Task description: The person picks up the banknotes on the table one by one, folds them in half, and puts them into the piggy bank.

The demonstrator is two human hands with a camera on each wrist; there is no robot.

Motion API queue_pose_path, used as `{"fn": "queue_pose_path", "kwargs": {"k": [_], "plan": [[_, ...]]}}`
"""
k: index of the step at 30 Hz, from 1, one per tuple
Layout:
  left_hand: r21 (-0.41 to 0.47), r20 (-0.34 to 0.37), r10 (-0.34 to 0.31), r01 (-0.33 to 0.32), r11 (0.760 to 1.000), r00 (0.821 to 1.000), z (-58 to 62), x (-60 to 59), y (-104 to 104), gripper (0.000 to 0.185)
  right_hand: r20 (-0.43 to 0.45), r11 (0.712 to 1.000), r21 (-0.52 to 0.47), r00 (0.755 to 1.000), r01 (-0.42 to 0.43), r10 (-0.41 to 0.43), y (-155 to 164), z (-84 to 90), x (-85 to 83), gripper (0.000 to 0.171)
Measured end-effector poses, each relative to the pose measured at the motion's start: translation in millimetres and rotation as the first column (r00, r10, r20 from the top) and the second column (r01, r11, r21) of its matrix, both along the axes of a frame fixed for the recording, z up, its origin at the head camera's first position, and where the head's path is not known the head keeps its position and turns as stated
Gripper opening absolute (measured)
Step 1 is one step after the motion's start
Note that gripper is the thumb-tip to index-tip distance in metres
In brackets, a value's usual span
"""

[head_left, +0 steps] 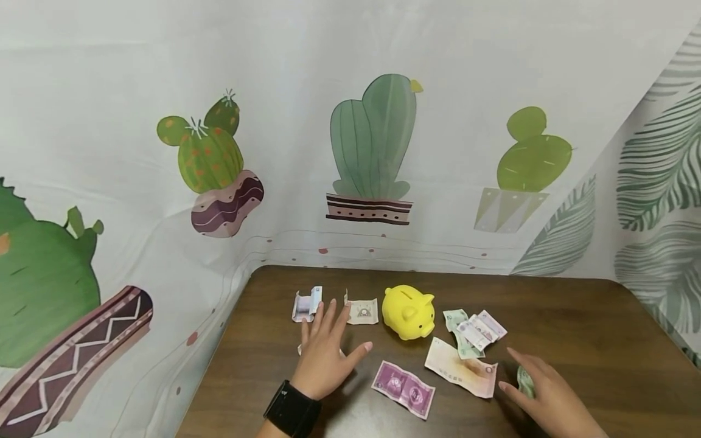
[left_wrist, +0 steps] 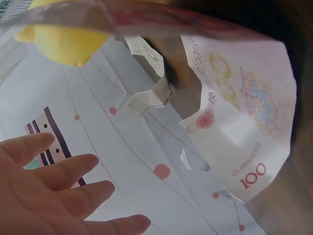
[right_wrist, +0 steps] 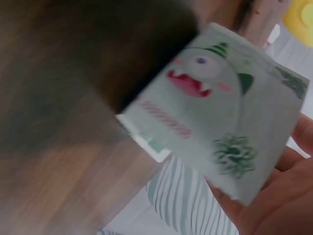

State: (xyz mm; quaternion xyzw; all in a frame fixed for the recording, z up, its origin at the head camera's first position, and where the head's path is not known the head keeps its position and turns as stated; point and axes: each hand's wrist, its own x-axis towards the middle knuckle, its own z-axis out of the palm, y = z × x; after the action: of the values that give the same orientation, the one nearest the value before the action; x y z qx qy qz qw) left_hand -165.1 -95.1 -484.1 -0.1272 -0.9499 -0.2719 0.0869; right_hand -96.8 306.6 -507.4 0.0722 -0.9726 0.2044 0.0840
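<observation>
Fingers [head_left: 341,323] of the left hand [head_left: 324,359] are spread apart, thumb out to one side, above a note whose edges show on both sides of the palm. In the left wrist view, a curled pinkish note [left_wrist: 244,117] printed with 100 lies to the side of those fingertips. A black wristband [head_left: 292,409] circles that wrist.

The right hand [head_left: 555,389] has its thumb and forefinger apart, with a green note [head_left: 526,382] bearing a one-eyed monster against the palm side; the blur and angle leave me unable to tell whether any other fingers clasp it.

Between the hands, nearest the viewer, lies a purple note [head_left: 404,389]. Beside it a pale orange note [head_left: 457,367] reaches toward the right hand, and just behind that a lilac note [head_left: 482,330] overlaps a green one. Farther back stands a yellow piggy bank [head_left: 409,312], slot upward, snout to the right. Two creased notes [head_left: 363,312] sit left of it on the wooden table [head_left: 602,328], before a cactus-printed cloth [head_left: 471,42].
</observation>
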Motion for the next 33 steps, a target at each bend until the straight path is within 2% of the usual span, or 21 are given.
{"fn": "queue_pose_path", "kwargs": {"k": [8, 13, 15, 18, 21, 28, 33], "plan": [[-0.004, 0.028, 0.005, -0.005, 1.0, 1.0, 1.1, 2.3, -2, 0.089, 0.035, 0.998, 0.06, 0.999, -0.031, 0.028, 12, -9.3, 8.2, 0.071], [-0.004, 0.03, 0.006, -0.006, 1.0, 1.0, 0.8, 2.1, -4, 0.089, 0.018, 0.992, 0.126, 1.0, -0.019, 0.017, 20, -15.5, 9.3, 0.067], [-0.001, 0.028, 0.003, -0.003, 1.0, 1.0, 0.7, 1.8, -5, 0.089, 0.033, 0.989, 0.146, 0.999, -0.016, 0.011, 23, -17.4, 9.0, 0.064], [0.006, 0.02, -0.004, 0.004, 1.0, 1.0, 0.6, 1.6, -5, 0.088, 0.128, 0.991, 0.132, 0.992, -0.013, -0.004, 27, -17.1, 8.1, 0.061], [0.013, 0.014, -0.011, 0.011, 1.0, 1.0, -0.3, 2.4, -4, 0.087, 0.153, 0.992, 0.129, 0.988, -0.018, -0.002, 31, -18.1, 9.4, 0.056], [-0.005, 0.021, -0.003, 0.003, 1.0, 1.0, -1.4, 2.2, -3, 0.087, 0.077, 0.984, 0.177, 0.997, -0.021, 0.007, 36, -24.7, 10.4, 0.039], [0.005, 0.011, -0.003, 0.003, 1.0, 1.0, -3.2, 1.4, -2, 0.086, -0.035, 0.982, 0.188, 0.998, -0.036, 0.044, 41, -31.6, 12.5, 0.039]]}}
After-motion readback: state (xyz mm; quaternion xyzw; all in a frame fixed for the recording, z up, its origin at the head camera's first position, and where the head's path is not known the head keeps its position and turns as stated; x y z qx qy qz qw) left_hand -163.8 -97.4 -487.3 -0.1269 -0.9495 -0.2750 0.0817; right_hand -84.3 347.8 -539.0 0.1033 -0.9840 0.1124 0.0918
